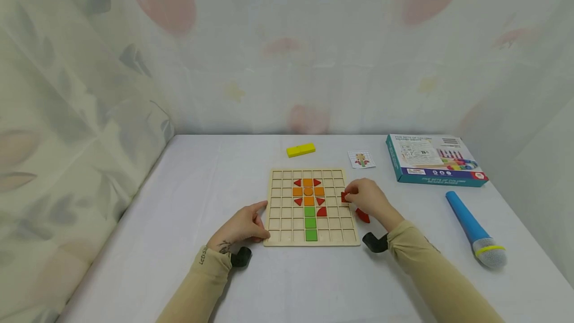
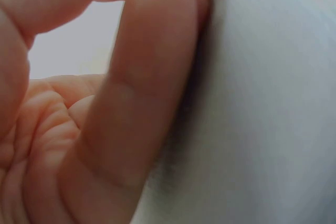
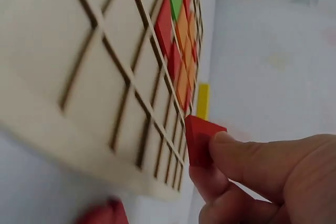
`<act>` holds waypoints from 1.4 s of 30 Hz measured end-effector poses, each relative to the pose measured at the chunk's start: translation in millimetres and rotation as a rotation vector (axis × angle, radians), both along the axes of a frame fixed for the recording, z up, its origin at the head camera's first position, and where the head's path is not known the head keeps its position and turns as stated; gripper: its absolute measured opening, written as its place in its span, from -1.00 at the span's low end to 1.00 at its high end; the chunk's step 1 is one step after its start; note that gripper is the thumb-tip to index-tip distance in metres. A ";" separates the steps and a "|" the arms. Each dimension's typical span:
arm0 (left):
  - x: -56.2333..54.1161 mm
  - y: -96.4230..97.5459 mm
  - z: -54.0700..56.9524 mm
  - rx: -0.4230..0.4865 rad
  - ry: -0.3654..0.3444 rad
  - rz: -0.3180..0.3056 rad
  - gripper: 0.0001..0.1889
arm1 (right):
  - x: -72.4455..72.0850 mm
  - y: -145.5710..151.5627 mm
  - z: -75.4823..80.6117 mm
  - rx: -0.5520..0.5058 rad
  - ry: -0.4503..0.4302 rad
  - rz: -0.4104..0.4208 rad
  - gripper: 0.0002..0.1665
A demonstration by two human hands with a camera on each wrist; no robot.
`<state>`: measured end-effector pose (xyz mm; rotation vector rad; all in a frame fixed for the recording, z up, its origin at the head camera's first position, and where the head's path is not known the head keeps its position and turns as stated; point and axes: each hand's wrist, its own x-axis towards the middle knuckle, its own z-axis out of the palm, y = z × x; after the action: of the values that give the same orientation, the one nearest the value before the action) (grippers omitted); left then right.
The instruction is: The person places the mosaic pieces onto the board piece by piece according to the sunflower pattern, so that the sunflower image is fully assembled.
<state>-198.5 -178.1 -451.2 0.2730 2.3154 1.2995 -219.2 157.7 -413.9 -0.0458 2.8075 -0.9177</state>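
Observation:
A wooden grid board [image 1: 287, 233] lies on the white table, with green square tiles [image 1: 310, 223] in a column and an orange-tile cross [image 1: 319, 191] above it. Small red triangles [image 1: 298, 182] sit at the cross's corners; a red quarter-round tile [image 1: 322, 212] lies beside the green column. My left hand [image 1: 239, 226] rests at the board's left edge, index finger and thumb spread along it. Over the right edge, my right hand [image 1: 369, 201] pinches a red tile [image 3: 198, 140] between thumb and fingers. Below that hand lie more red pieces [image 1: 362, 216].
Behind the board are a yellow block [image 1: 301, 150] and a small picture card [image 1: 361, 159]. A teal-sided box [image 1: 437, 159] stands at the back right. Nearer, a blue toy microphone [image 1: 475, 228] lies at the right. Patterned curtains [image 1: 314, 64] hang behind the table.

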 end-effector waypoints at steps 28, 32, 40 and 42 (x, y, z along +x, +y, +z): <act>0.1 0.2 1.4 -0.016 0.008 -0.008 -0.03 | 12.1 -41.4 -20.3 0.172 -0.010 0.056 -0.81; 0.4 -0.1 1.8 -0.013 0.005 -0.005 -0.03 | 13.1 -42.5 -18.0 0.188 -0.009 0.055 -0.80; 0.2 0.2 0.7 -0.009 0.002 -0.004 -0.03 | 12.0 -25.6 2.3 0.167 0.069 0.031 -0.77; 0.5 0.2 0.7 -0.012 0.005 -0.003 -0.03 | 11.7 -16.8 7.6 0.158 0.075 0.022 -0.76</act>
<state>-198.0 -177.9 -450.5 0.2764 2.3248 1.2850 -207.5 140.9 -406.3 -0.0905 2.9332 -0.7007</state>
